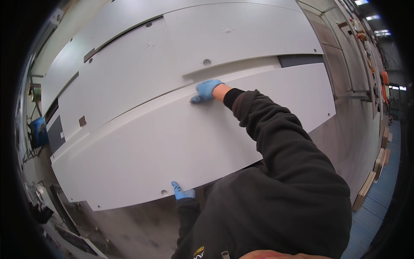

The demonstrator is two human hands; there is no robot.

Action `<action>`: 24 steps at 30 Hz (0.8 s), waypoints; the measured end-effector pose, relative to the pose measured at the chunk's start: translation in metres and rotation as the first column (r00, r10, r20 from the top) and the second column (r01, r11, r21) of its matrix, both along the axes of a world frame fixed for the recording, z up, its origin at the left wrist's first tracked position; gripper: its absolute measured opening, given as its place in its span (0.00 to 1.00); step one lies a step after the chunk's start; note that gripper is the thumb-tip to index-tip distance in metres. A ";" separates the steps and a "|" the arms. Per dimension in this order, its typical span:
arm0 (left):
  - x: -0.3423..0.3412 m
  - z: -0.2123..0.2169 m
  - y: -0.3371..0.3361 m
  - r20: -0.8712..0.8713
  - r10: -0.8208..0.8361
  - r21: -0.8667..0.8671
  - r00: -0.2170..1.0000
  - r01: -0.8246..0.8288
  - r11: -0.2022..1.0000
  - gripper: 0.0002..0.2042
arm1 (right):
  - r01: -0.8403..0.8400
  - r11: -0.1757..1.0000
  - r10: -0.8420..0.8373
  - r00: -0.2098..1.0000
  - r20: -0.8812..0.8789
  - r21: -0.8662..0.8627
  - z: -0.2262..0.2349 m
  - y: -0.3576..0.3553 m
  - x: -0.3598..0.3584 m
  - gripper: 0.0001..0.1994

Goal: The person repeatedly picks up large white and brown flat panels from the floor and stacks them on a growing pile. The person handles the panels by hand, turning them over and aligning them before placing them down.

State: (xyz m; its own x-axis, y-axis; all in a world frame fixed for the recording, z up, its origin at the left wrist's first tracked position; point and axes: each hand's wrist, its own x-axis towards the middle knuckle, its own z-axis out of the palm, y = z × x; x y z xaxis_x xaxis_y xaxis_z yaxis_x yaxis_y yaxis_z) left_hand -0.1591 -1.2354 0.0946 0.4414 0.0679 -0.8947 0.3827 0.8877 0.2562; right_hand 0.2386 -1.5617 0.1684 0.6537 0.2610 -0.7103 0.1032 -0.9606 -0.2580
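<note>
A long white panel (142,151) lies across the view in front of me, with small round holes near its near edge and corners. My left hand (184,192), in a blue glove, grips the near edge beside one hole. Its thumb rests on the top face; the other fingers are hidden beneath. Stretched across the panel, my right hand (208,90), also blue-gloved, is closed at the far edge. Its thumb side lies against the top face, and the fingertips are partly hidden.
Beyond lie more white panels (129,64), (246,30) with round holes, some edges overlapping, and dark strips showing in gaps. A worn grey-brown table surface (345,134) shows at the right. Wooden boards (364,190) stand beside a blue floor (377,207).
</note>
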 end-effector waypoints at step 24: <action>0.031 -0.002 -0.007 -0.157 0.022 -0.109 0.987 -0.039 0.993 0.32 | 0.023 0.997 -0.017 0.997 0.075 -0.076 0.022 0.001 0.013 0.27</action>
State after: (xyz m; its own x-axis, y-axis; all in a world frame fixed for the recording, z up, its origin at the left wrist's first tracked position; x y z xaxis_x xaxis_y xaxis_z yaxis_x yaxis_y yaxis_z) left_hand -0.1283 -1.2422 0.0929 0.2961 -0.0245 -0.9548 0.3826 0.9190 0.0951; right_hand 0.2518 -1.5609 0.1906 0.7102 0.1938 -0.6767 0.0999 -0.9794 -0.1756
